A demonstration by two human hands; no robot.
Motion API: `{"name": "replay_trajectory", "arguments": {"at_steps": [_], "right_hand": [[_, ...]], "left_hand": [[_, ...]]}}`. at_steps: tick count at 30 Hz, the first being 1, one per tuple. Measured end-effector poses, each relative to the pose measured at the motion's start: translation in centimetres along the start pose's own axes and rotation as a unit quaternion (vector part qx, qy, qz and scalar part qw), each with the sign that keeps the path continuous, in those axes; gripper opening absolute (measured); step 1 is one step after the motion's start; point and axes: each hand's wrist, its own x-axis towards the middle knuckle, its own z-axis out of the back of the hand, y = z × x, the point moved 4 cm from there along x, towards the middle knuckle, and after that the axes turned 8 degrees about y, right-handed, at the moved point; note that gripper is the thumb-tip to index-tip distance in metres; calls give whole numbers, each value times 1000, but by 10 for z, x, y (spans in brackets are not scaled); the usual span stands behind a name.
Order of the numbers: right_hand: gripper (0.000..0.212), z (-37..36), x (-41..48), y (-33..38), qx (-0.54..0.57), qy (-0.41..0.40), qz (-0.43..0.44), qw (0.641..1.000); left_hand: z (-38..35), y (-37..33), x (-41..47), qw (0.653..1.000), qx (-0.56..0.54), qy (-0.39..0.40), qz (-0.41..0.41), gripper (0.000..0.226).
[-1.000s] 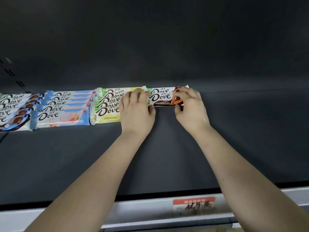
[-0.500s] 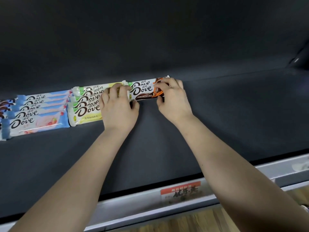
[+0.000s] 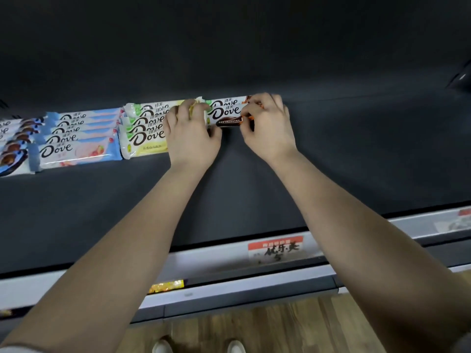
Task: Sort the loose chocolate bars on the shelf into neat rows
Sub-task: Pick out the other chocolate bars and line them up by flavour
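A brown-and-orange Dove chocolate bar (image 3: 227, 114) lies at the back of the dark shelf (image 3: 254, 189), on top of another one like it. My left hand (image 3: 191, 135) pinches its left end and my right hand (image 3: 267, 124) pinches its right end. To the left stand neat rows: yellow-green Dove bars (image 3: 145, 128), pink-and-blue Dove bars (image 3: 76, 138), and dark blue Dove bars (image 3: 12, 149) at the frame's left edge. My left hand covers the right ends of the yellow-green row.
The shelf's grey front rail (image 3: 224, 261) carries a red-and-white price label (image 3: 276, 249). A yellow packet (image 3: 167, 286) shows on the shelf below. Wooden floor (image 3: 254, 329) and shoe tips (image 3: 198, 346) are at the bottom. Bare shelf lies right of the bars.
Both hands stay on the brown-and-orange bar at the back of the shelf. The camera view has shifted, so the shelf and rows sit differently in frame.
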Motion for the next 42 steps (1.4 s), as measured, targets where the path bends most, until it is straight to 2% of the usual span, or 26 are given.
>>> {"name": "replay_trajectory", "arguments": {"at_steps": [4, 7, 10, 14, 17, 21, 28, 35, 39, 42], "right_hand": [[24, 5, -2, 8, -55, 14, 21, 998], [24, 10, -5, 23, -97, -15, 70, 993], [24, 13, 1, 58, -78, -36, 126, 988], [39, 14, 23, 130, -3, 17, 149, 989], [45, 7, 37, 188, 24, 17, 161, 986], [44, -12, 47, 262, 45, 1, 228, 972], [37, -56, 57, 396, 83, 47, 284, 954], [34, -105, 52, 531, 113, 113, 342, 926], [37, -141, 43, 575, 81, 168, 341, 922], [46, -165, 40, 589, 42, 201, 335, 920]], "left_hand": [[10, -7, -5, 999, -2, -17, -32, 46], [20, 0, -8, 998, -51, -17, -31, 45], [36, 23, -15, 997, -75, -24, -22, 50], [75, 64, -17, 997, -59, -52, 5, 43], [112, 108, -14, 994, -60, -87, 34, 44], [165, 174, -22, 985, -72, -124, 95, 48], [247, 299, -48, 979, -32, -140, 145, 36], [324, 414, -85, 976, 3, -100, 192, 36], [338, 478, -106, 973, 21, -45, 227, 31], [340, 511, -117, 967, 11, -41, 250, 36]]}}
